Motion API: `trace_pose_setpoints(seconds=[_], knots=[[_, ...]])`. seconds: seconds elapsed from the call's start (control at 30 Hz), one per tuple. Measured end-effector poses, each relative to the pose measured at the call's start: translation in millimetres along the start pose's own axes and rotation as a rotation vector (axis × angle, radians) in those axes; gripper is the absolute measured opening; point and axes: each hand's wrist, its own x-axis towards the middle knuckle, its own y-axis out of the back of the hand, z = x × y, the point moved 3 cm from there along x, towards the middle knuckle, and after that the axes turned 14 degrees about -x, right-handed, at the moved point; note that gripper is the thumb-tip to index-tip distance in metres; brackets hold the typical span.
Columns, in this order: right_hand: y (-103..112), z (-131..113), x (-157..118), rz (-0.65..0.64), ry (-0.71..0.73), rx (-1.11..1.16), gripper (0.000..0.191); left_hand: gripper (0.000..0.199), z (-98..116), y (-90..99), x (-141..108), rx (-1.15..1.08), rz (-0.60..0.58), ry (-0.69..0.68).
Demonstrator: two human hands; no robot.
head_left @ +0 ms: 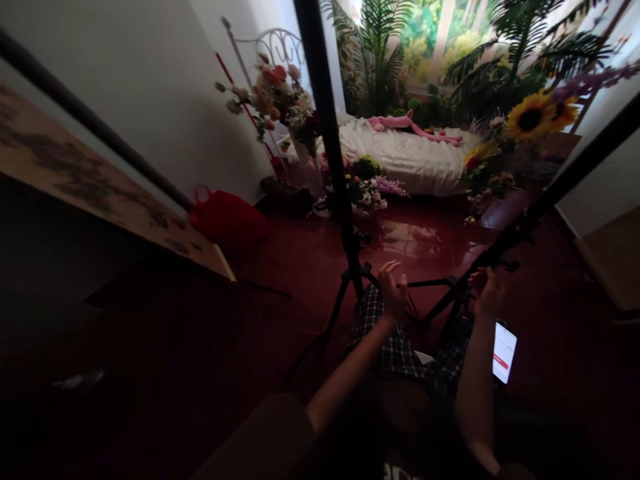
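Note:
My left hand is raised above my left knee, beside the lower part of a black stand. Its fingers are apart and nothing is in them. Over my right knee, my right hand is held up with its fingers loosely spread, near a second black stand. I cannot tell whether either hand touches its stand. A phone with a lit screen shows just right of my right forearm. Checked trousers cover my legs below the hands.
Beyond the stands are artificial flowers, sunflowers and a white-covered bed with a pink plush toy on it. At left lie a red bag and a leaning painted panel. The red floor is dark and glossy.

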Motion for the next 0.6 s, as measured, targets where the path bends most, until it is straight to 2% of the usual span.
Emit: trace_pose_setpoints(seconds=[0.13,0.23,0.3,0.4,0.43,0.5,0.6], knots=[[8.4,-2.6,0.9,0.033,-0.005,0.047,0.036,0.033,40.6,-52.9,28.7,-0.149,-0.318,-0.149],[16.5,-6.5,0.2,0.046,-0.005,0.073,0.034,0.037,67.9,-99.2,53.4,-0.277,-0.444,-0.208],[23.0,-9.3,-0.3,0.060,-0.004,0.096,0.031,0.043,78.8,-133.5,63.4,-0.385,-0.490,-0.196],[33.4,-10.8,-0.5,0.085,0.006,0.121,0.031,0.049,80.9,-184.2,59.4,-0.490,-0.599,-0.064],[36.9,-10.3,-0.3,0.093,0.004,0.119,0.032,0.046,78.2,-197.5,53.9,-0.491,-0.610,-0.003],[43.5,-8.2,0.7,0.124,-0.016,0.104,0.034,0.038,70.3,-214.6,41.5,-0.448,-0.542,0.091],[48.6,-6.8,3.9,0.115,-0.062,0.081,0.038,0.032,60.3,-221.2,28.8,-0.393,-0.379,0.106]])
